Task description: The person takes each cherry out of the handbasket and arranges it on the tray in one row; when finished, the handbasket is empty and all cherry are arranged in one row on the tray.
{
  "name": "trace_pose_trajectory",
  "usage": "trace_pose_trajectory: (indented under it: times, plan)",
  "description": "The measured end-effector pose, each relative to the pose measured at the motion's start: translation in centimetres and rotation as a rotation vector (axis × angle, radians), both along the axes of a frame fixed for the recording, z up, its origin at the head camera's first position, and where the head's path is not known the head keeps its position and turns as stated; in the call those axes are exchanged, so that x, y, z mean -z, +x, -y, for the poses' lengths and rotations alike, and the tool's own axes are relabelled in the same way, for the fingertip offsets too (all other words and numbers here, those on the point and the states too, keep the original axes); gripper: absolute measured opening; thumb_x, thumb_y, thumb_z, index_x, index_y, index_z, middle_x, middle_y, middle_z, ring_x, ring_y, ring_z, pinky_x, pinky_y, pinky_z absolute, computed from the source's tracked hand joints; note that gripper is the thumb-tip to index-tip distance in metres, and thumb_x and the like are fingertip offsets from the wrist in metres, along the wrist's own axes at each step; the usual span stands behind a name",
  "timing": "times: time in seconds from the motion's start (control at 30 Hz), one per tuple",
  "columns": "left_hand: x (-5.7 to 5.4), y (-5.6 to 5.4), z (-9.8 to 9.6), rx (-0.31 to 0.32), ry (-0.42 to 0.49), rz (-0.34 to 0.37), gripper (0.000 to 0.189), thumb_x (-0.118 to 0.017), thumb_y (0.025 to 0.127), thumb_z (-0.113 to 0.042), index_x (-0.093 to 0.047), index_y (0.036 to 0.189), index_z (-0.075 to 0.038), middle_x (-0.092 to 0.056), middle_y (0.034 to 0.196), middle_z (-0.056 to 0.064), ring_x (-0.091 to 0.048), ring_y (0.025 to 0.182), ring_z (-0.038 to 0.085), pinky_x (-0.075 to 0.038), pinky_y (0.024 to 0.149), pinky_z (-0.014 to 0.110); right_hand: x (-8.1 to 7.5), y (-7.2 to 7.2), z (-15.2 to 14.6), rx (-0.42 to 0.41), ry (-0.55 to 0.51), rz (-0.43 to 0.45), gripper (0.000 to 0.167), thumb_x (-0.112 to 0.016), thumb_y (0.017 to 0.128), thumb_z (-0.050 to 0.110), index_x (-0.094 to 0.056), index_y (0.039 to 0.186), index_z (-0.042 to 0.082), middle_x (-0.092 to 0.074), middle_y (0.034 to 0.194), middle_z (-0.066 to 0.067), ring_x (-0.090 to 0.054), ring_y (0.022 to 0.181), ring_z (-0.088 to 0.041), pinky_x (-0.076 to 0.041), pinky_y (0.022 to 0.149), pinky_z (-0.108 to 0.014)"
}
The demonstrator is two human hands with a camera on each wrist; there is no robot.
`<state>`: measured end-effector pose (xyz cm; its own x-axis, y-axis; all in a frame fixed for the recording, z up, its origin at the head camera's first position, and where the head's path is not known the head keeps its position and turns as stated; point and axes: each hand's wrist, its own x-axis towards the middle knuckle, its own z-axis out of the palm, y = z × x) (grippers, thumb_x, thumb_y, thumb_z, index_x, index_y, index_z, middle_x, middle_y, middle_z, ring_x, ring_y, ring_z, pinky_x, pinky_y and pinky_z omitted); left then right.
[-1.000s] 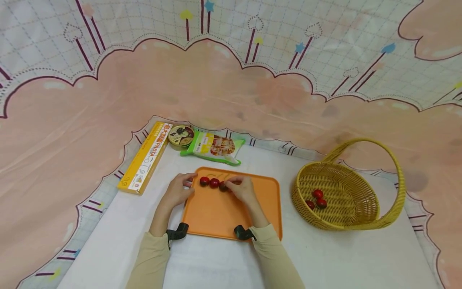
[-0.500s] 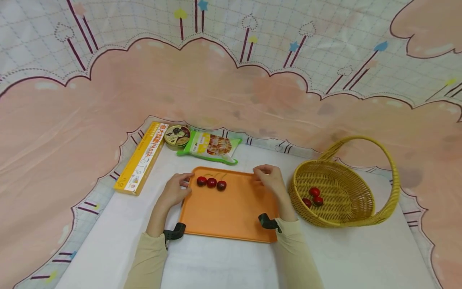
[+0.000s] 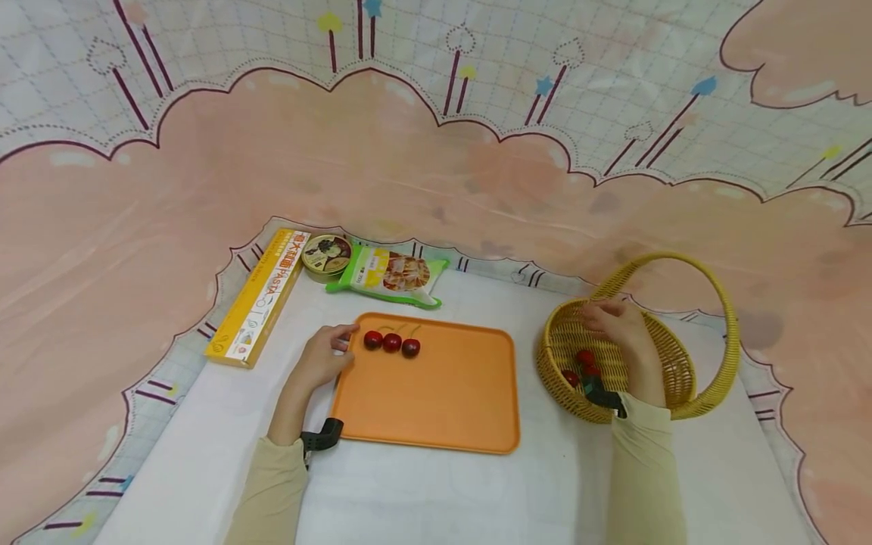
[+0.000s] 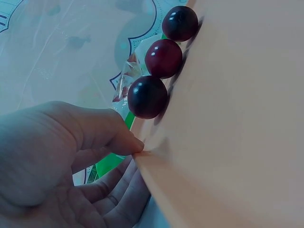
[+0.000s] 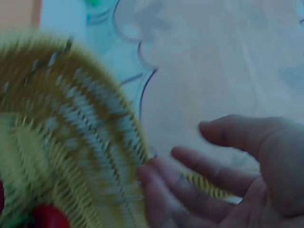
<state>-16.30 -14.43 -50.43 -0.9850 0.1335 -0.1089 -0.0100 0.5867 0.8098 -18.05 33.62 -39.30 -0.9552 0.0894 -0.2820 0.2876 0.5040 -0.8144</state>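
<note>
My left hand (image 3: pixel 320 357) holds the left rim of the orange tray (image 3: pixel 436 397); in the left wrist view the thumb lies on the rim and the other fingers are outside it. Three dark red cherries (image 3: pixel 391 343) with stems sit in a row along the tray's far left edge. Over the yellow wicker basket (image 3: pixel 560 403) hovers my right hand (image 3: pixel 625 329), fingers relaxed and apart, holding nothing. A few red cherries (image 3: pixel 584 357) lie on the basket's floor below it, partly hidden by the wrist camera.
Behind the tray stand a yellow pasta box (image 3: pixel 259 299), a round tin (image 3: pixel 327 256) and a green-and-white food packet (image 3: pixel 391 277). The basket's tall handle (image 3: pixel 730 333) arches over its right side. A printed cloth (image 3: pixel 409 166) rises behind the table.
My right hand has let go of the third cherry in the row and moved right, off the tray to above the basket. The left hand stays at the tray's rim.
</note>
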Motion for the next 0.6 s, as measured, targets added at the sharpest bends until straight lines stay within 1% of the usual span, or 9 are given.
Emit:
trace_pose_trajectory:
  times: [0.03,0.13,0.2,0.23,0.3,0.37,0.43,0.5,0.6]
  plan:
    - [0.1,0.0,0.0,0.002,0.001,-0.007,0.052,-0.061,0.082,0.002,-0.056,0.134,0.005,-0.056,0.117,0.024,-0.059,0.098,0.033,-0.050,0.086,0.044,0.2,0.1,-0.3,0.003,0.023,0.020,0.056,-0.050,0.101,0.027,-0.045,0.136,-0.016,-0.060,0.125,-0.026,-0.066,0.090,-0.007,-0.055,0.084,-0.030]
    - [0.3,0.0,0.1,0.004,0.013,-0.013,0.052,-0.061,0.082,0.003,-0.056,0.133,0.005,-0.056,0.116,0.024,-0.059,0.098,0.033,-0.050,0.086,0.045,1.1,0.6,-1.2,0.013,0.070,0.098,0.058,-0.049,0.101,0.025,-0.042,0.136,-0.020,-0.053,0.130,-0.035,-0.069,0.093,-0.019,-0.056,0.084,-0.035]
    - [0.4,0.0,0.1,0.006,0.018,-0.012,0.051,-0.060,0.082,0.003,-0.057,0.133,0.005,-0.056,0.117,0.024,-0.059,0.098,0.033,-0.050,0.087,0.045,1.7,0.9,-1.7,0.017,0.109,0.137,0.056,-0.048,0.101,0.022,-0.042,0.134,-0.023,-0.051,0.128,-0.039,-0.070,0.092,-0.027,-0.057,0.082,-0.038]
    - [0.4,0.0,0.1,0.008,0.018,-0.011,0.051,-0.061,0.082,0.003,-0.056,0.133,0.005,-0.056,0.117,0.024,-0.059,0.098,0.034,-0.050,0.087,0.046,1.9,1.0,-2.0,0.012,0.147,0.143,0.054,-0.049,0.101,0.021,-0.045,0.130,-0.024,-0.053,0.124,-0.039,-0.071,0.089,-0.028,-0.057,0.080,-0.038]
    - [0.4,0.0,0.1,0.005,0.018,-0.009,0.051,-0.061,0.082,0.003,-0.057,0.133,0.004,-0.056,0.117,0.024,-0.059,0.098,0.033,-0.050,0.087,0.045,2.2,1.2,-2.3,0.003,0.237,0.152,0.049,-0.051,0.099,0.021,-0.054,0.121,-0.023,-0.059,0.110,-0.037,-0.069,0.081,-0.028,-0.057,0.074,-0.038]
    - [0.4,0.0,0.1,0.001,0.020,-0.006,0.052,-0.061,0.082,0.002,-0.057,0.134,0.004,-0.056,0.117,0.023,-0.059,0.099,0.033,-0.050,0.087,0.045,2.4,1.3,-2.4,-0.001,0.278,0.159,0.047,-0.052,0.098,0.020,-0.058,0.116,-0.022,-0.062,0.103,-0.034,-0.069,0.076,-0.028,-0.056,0.073,-0.040]
    - [0.3,-0.1,0.1,0.000,0.022,-0.006,0.052,-0.061,0.082,0.002,-0.056,0.134,0.004,-0.056,0.117,0.023,-0.059,0.099,0.033,-0.050,0.087,0.045,2.3,1.4,-2.4,-0.006,0.270,0.177,0.045,-0.054,0.096,0.020,-0.060,0.114,-0.022,-0.063,0.101,-0.032,-0.069,0.075,-0.027,-0.056,0.074,-0.041]
    - [0.3,-0.1,0.1,-0.003,0.025,-0.003,0.052,-0.061,0.082,0.002,-0.056,0.134,0.003,-0.056,0.117,0.023,-0.059,0.099,0.033,-0.049,0.087,0.045,2.2,1.4,-2.2,-0.014,0.199,0.198,0.045,-0.055,0.096,0.016,-0.056,0.119,-0.022,-0.063,0.106,-0.032,-0.071,0.079,-0.027,-0.057,0.076,-0.041]
    - [0.2,-0.1,0.1,-0.002,0.022,0.000,0.052,-0.061,0.082,0.002,-0.056,0.134,0.004,-0.056,0.117,0.023,-0.059,0.099,0.033,-0.050,0.087,0.044,2.3,1.3,-1.9,-0.025,0.099,0.226,0.039,-0.057,0.094,0.010,-0.060,0.116,-0.022,-0.069,0.097,-0.022,-0.071,0.077,-0.024,-0.058,0.074,-0.038]
